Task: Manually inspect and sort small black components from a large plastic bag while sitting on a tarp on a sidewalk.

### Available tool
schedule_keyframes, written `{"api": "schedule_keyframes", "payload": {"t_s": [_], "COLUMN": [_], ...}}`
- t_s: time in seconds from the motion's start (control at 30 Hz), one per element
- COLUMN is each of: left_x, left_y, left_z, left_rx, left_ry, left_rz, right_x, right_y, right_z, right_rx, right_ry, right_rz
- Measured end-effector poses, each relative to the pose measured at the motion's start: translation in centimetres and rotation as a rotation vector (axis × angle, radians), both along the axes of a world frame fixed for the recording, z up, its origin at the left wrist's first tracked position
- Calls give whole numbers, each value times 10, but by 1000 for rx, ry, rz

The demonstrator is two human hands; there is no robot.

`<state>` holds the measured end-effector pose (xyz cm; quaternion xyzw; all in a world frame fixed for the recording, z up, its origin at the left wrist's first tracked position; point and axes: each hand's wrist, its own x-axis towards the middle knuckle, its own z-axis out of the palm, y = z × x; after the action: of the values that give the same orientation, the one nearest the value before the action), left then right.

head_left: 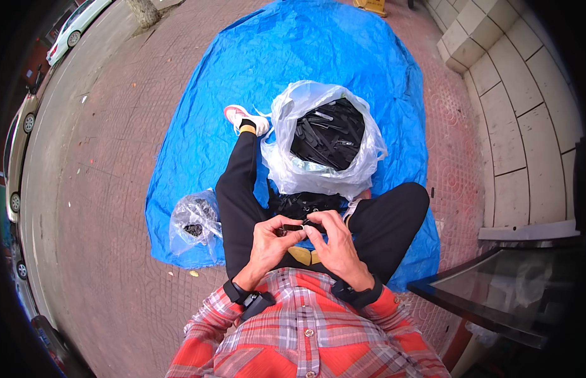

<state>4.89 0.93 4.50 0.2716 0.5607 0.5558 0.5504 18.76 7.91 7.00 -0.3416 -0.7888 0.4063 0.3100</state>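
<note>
My left hand [271, 244] and my right hand [336, 247] meet in front of my lap, fingertips nearly touching. Pinched between them is a small, thin black piece [292, 227], dark and strip-like; its exact kind is too small to make out. Just beyond my hands, between my legs, lies a heap of black pieces [305, 203]. Past that heap stands a big whitish plastic bag [286, 169], its mouth wide and rolled outward, full of long flat black strips [327, 133]. Fingers partly cover the held piece.
A blue tarp [198, 132] lies under me on reddish paving [110, 208]. Left of my leg sits a smaller clear bag [195, 217] with dark pieces inside. A dark-framed glass panel [494, 283] stands close on the right, below a tiled wall [507, 126]. Cars [19, 151] line the far left.
</note>
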Motion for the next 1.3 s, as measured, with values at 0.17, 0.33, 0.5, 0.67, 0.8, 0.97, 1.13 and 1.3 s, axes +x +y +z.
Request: {"api": "schedule_keyframes", "payload": {"t_s": [0.17, 0.33, 0.5, 0.67, 0.8, 0.97, 1.13, 1.3], "left_x": [3, 9, 4, 9, 11, 11, 15, 13], "left_y": [3, 6, 8, 9, 8, 8, 10, 8], "left_z": [-7, 13, 8, 20, 3, 12, 14, 13], "left_rx": [186, 23, -14, 191, 228, 100, 67, 48], "left_ry": [516, 241, 271, 686, 305, 56, 55, 47], "left_rz": [39, 67, 90, 39, 94, 136, 174, 157], "right_x": [-12, -14, -18, -15, -17, -18, -16, -14], "right_y": [-6, -5, -5, -2, -1, -3, -1, 0], "right_z": [-1, -22, -26, -33, -33, -21, -16, -20], "right_rx": [157, -324, -541, -778, -1004, -751, -699, -865], "right_ry": [-88, 42, 105, 317, 587, 414, 347, 471], "right_rz": [21, -124, -141, -150, -131, -186, -184, -148]}}
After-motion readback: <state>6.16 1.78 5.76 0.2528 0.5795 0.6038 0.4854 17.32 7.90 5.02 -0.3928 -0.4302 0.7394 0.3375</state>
